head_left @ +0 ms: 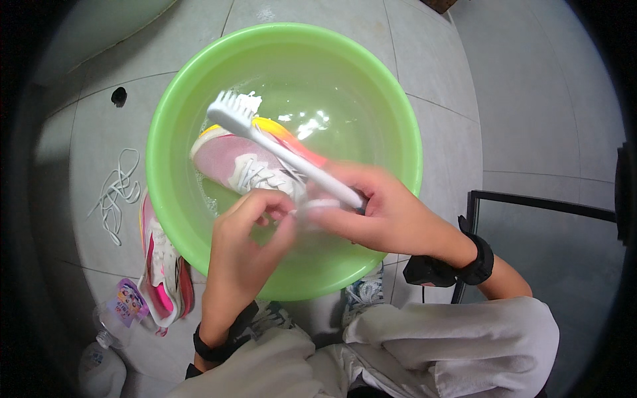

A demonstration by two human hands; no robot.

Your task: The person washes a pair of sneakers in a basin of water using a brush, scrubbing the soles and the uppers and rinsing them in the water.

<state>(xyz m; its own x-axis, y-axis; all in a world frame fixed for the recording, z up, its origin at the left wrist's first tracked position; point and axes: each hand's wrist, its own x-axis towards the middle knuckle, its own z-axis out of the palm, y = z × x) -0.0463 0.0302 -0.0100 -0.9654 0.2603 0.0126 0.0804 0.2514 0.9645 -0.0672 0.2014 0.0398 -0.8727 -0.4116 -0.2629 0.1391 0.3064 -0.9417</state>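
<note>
A light-green plastic basin (161,209) holds shallow water. In it lies a pink and white running shoe (219,156) with a yellow-orange sole, toe towards the upper left, its white laces (256,176) still threaded. My right hand (393,214) grips the handle of a white scrub brush (293,159), bristle head raised over the toe. The fingers of that hand are also close to the shoe's collar and blurred. My left hand (244,244) is at the near side of the shoe, thumb and forefinger pinching a small white bit that looks like a lace end.
Left of the basin are a loose white shoelace (117,194), a second shoe (161,268), a clear plastic bottle (114,313) and a white jug (102,370). A small black object (119,96) lies on the tiles. A black-framed glass panel (542,248) stands at right.
</note>
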